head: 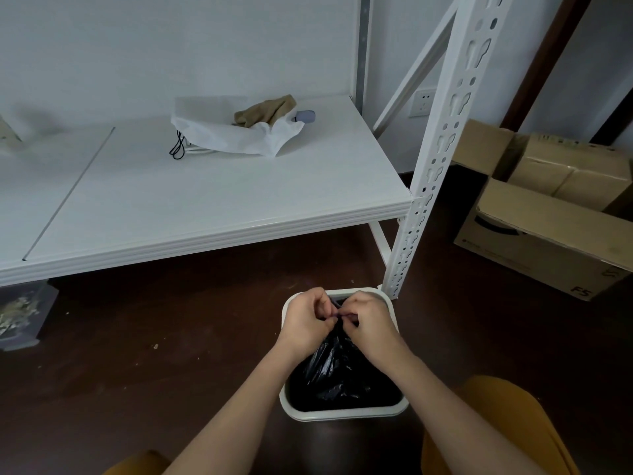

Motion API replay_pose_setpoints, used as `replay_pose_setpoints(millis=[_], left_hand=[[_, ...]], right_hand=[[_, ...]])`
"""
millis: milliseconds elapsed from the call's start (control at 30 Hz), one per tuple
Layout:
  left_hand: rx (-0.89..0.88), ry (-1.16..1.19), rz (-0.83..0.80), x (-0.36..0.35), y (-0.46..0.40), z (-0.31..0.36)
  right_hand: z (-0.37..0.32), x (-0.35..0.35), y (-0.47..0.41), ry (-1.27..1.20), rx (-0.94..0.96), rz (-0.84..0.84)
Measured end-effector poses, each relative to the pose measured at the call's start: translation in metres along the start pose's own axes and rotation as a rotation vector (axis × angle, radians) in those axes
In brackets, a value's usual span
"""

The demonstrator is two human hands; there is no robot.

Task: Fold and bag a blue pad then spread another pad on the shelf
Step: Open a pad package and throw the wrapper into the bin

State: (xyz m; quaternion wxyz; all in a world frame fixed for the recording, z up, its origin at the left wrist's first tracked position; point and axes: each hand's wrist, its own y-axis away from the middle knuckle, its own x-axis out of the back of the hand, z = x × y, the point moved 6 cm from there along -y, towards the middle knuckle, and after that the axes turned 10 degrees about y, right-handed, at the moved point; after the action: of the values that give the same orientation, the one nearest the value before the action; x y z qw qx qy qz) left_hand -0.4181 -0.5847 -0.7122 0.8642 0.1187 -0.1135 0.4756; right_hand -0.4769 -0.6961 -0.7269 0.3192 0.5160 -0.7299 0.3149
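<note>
A: Status, big stuff first.

B: White shelf (205,200) fills the upper left, slotted upright (442,145) at its right front corner. Dark floor (154,354) below. Cardboard boxes (555,214) stacked on the floor at right.

A: On the shelf?

B: White drawstring bag (236,135) lying at the back, black cord hanging out its left end. Tan cloth (265,109) sits on top of it; small grey-blue object (306,115) touching its right end, can't tell what it is.

A: Bin?

B: White bin (342,414) on the floor in front of the upright, black bag (337,368) inside, gathered to a neck at the top.

A: Hands?

B: Left hand (306,320) and right hand (368,320) meet over the bin's far rim, fingers curled, both pinching the neck of the black bag between them.

A: Blue pad?

B: Not visible. Can't tell whether it's inside the black bag.
</note>
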Motion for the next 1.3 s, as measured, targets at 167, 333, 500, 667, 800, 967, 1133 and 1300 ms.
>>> replay_pose_setpoints(millis=[167,333,500,667,800,967,1133,1300], left_hand=[[-0.047,-0.052,0.023,0.003,0.001,0.0],[-0.07,-0.156,0.011,0.005,0.002,0.001],[-0.087,-0.222,0.002,0.008,0.001,0.003],[-0.134,-0.214,-0.031,0.006,0.003,0.004],[-0.141,-0.204,-0.042,0.005,0.004,0.001],[-0.146,-0.197,-0.017,0.008,0.006,-0.001],[-0.116,-0.178,-0.144,0.003,0.01,-0.005],[-0.018,-0.176,-0.171,-0.001,0.009,-0.015]], right_hand=[[-0.009,-0.003,-0.002,0.085,0.057,-0.085],[-0.012,-0.001,0.001,0.078,0.056,-0.076],[-0.016,0.002,0.006,0.005,0.036,-0.078],[-0.01,0.0,0.006,-0.161,-0.106,-0.114],[-0.005,-0.003,0.006,-0.262,-0.22,-0.187],[0.001,-0.006,0.009,-0.317,-0.305,-0.265],[0.002,-0.002,0.01,-0.423,-0.367,-0.286],[0.001,-0.001,0.013,-0.522,-0.398,-0.299]])
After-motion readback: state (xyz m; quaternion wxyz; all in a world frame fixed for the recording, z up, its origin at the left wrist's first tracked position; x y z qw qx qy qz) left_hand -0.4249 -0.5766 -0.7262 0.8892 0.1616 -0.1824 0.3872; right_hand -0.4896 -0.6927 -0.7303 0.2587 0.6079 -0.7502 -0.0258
